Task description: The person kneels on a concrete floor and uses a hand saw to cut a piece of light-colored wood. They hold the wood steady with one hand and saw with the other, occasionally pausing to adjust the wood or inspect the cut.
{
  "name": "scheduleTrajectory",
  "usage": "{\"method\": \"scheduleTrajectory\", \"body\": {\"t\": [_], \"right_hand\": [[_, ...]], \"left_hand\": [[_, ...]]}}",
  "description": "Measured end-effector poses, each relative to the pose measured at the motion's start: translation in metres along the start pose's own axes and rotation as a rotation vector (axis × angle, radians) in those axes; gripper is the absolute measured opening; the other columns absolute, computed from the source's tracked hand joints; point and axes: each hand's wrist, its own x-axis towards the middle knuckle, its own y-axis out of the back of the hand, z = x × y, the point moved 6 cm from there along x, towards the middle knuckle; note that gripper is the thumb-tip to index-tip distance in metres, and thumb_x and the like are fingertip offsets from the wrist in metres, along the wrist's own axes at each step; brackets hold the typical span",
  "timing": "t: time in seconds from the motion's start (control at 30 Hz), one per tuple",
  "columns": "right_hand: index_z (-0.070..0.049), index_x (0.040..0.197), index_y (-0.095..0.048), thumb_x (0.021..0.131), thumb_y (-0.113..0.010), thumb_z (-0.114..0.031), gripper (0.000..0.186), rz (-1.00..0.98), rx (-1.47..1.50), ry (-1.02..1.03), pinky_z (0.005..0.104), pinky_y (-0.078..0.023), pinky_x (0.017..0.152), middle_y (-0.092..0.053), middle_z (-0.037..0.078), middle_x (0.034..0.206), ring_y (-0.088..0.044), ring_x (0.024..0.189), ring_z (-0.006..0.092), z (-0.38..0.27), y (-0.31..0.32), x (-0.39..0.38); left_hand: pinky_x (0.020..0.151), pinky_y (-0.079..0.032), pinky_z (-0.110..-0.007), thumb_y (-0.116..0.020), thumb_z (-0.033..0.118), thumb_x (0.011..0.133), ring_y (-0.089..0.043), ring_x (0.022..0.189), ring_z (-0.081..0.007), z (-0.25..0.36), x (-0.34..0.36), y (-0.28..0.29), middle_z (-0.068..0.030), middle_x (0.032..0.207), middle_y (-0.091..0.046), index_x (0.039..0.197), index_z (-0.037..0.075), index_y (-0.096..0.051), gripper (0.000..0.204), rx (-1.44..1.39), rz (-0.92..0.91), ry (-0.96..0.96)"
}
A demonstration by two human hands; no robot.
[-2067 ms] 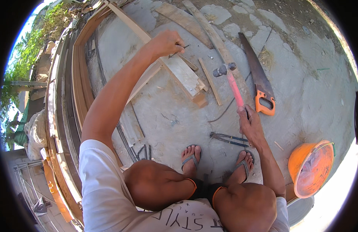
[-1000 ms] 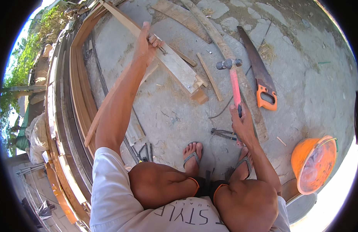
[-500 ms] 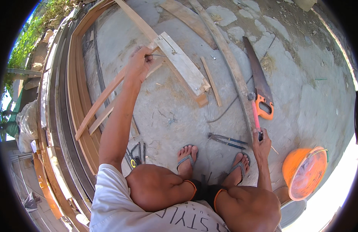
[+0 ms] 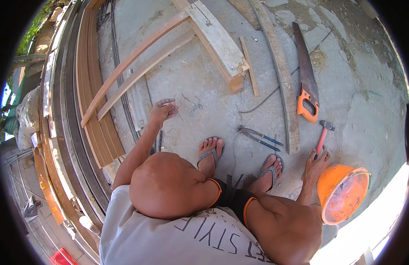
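My left hand (image 4: 163,110) is closed in a pinch on a thin metal piece, which looks like a long nail (image 4: 179,116), over the concrete left of my feet. By the orange bucket, my right hand (image 4: 317,163) is closed round the handle end of a hammer (image 4: 322,140). The hammer has a red handle and a dark steel head, low over the ground. Ahead of me a pale weathered wooden block (image 4: 215,37) lies on a wooden frame, whose two long rails (image 4: 147,76) run down to the left.
An orange-handled handsaw (image 4: 307,75) lies right of a long plank (image 4: 281,84). Blue-handled pincers (image 4: 260,138) rest in front of my feet. The orange bucket (image 4: 343,194) stands at the right. Stacked timber (image 4: 87,88) lines the left side. A thin wood strip (image 4: 249,66) lies beside the block.
My left hand has drawn back from the wooden block toward my left knee, still holding the thin piece. My right hand and the hammer have moved right and nearer, away from the plank.
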Motion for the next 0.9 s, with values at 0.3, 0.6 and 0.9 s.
{"method": "scheduleTrajectory", "body": {"t": [0.3, 0.6, 0.9], "right_hand": [[0.002, 0.130, -0.067, 0.099, -0.070, -0.024, 0.040, -0.337, 0.512, 0.388, 0.0483, -0.053, 0.096, -0.070, 0.026, 0.115, -0.068, 0.110, 0.0427, -0.179, 0.006, 0.038], [0.003, 0.109, -0.072, 0.108, -0.053, -0.035, 0.042, -1.029, 0.936, 0.580, 0.0498, -0.051, 0.081, -0.070, 0.025, 0.087, -0.066, 0.081, 0.0398, -0.264, 0.006, -0.039], [-0.003, 0.153, -0.054, 0.102, -0.070, -0.031, 0.060, 0.062, 0.065, -0.184, 0.0448, -0.054, 0.096, -0.070, 0.018, 0.130, -0.069, 0.115, 0.0291, 0.000, 0.237, -0.017]], "left_hand": [[0.093, -0.062, -0.034, -0.071, 0.013, 0.101, -0.073, 0.105, -0.0202, 0.022, -0.036, -0.064, -0.0117, 0.120, -0.075, 0.135, 0.001, -0.062, 0.037, -0.145, -0.251, -0.010], [0.100, -0.059, -0.036, -0.075, 0.007, 0.096, -0.069, 0.123, -0.0262, 0.112, -0.105, -0.226, -0.0197, 0.132, -0.071, 0.142, -0.003, -0.061, 0.049, 0.427, -0.843, -0.323], [0.105, -0.053, -0.040, -0.073, 0.040, 0.101, -0.068, 0.121, -0.0260, 0.206, -0.100, -0.126, -0.0220, 0.141, -0.066, 0.152, -0.003, -0.053, 0.070, 0.500, -0.364, -0.541]]}}
